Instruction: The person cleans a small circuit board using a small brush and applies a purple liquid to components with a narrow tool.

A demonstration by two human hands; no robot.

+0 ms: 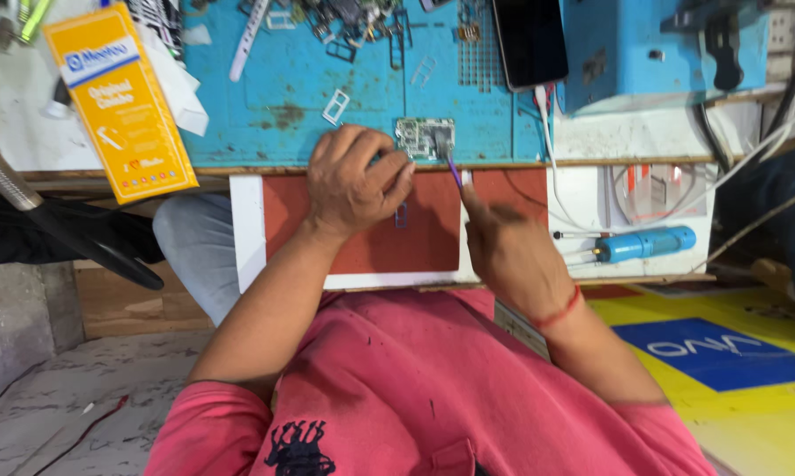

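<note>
A small green circuit board [424,138] lies at the near edge of the blue work mat [283,79]. My left hand [355,181] rests just left of the board, its fingertips pressing on the board's left side. My right hand [512,251] grips a thin purple tool [453,169] whose tip touches the board's lower right part. A red thread band circles my right wrist.
A yellow box [119,97] lies on the bench at left. A dark phone [530,40] leans at the back, beside a blue machine [662,48]. Small metal parts litter the mat's far side. A blue cylindrical tool [644,242] rests on the white shelf at right.
</note>
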